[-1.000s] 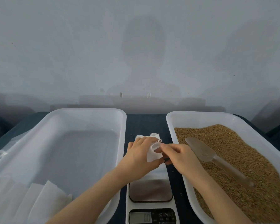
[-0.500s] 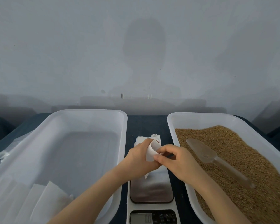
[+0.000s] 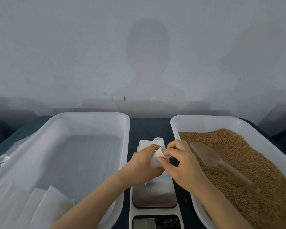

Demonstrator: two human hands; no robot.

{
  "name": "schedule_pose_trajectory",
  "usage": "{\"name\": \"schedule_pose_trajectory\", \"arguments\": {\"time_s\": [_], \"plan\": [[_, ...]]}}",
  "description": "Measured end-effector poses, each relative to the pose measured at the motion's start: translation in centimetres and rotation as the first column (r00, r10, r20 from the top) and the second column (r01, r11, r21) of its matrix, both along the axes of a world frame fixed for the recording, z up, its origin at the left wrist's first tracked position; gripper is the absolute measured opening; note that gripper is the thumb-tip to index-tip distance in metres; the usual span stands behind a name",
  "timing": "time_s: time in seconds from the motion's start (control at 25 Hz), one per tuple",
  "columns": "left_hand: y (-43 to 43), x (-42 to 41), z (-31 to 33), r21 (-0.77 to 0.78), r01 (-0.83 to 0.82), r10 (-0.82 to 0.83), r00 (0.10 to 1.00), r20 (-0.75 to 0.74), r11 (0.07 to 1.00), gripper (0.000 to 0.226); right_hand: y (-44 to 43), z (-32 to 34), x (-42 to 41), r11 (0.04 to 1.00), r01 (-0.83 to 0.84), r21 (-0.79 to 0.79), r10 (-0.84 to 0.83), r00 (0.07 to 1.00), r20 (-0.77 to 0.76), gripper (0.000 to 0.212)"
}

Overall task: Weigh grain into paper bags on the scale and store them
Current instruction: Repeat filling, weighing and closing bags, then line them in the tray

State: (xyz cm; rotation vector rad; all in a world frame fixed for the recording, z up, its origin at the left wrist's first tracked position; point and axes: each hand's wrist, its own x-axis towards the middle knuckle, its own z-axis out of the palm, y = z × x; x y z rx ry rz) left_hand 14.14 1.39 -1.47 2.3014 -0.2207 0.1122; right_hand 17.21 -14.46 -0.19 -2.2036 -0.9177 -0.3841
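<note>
A small white paper bag (image 3: 157,158) is held above the far end of the kitchen scale (image 3: 154,195). My left hand (image 3: 143,164) grips its body from the left. My right hand (image 3: 180,164) pinches its mouth edge from the right. Behind the hands lies a small stack of white paper bags (image 3: 147,142) on the dark table. A tub (image 3: 177,129) at right holds brown grain (image 3: 238,162), with a clear plastic scoop (image 3: 210,157) lying on it.
A large white tub (image 3: 89,116) stands at left, with folded white paper bags (image 3: 48,205) in its near corner. Crumpled clear plastic (image 3: 2,159) lies left of it. A grey wall rises right behind the table.
Both hands stayed over the scale while working the bag's mouth; my right hand's fingers shifted along the edge, and the bag turned slightly.
</note>
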Motion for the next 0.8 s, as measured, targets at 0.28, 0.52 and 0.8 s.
{"name": "schedule_pose_trajectory", "arguments": {"time_s": [0.28,0.52,0.8], "plan": [[0.3,0.2,-0.1,-0.046,0.012,-0.012,1.0,-0.019,0.999,0.041,-0.4,-0.3,-0.1,0.997,-0.051,0.066,0.065,0.97,-0.232,0.01],[0.4,0.1,0.0,-0.097,-0.008,0.007,1.0,-0.007,0.995,0.035,-0.5,-0.2,-0.1,0.999,-0.048,-0.013,0.046,0.988,-0.145,0.012],[0.5,0.0,0.1,-0.054,-0.049,0.044,0.994,-0.096,0.997,0.033,-3.3,1.6,3.8,0.93,0.365,-0.05,-0.368,0.92,-0.134,0.023]]}}
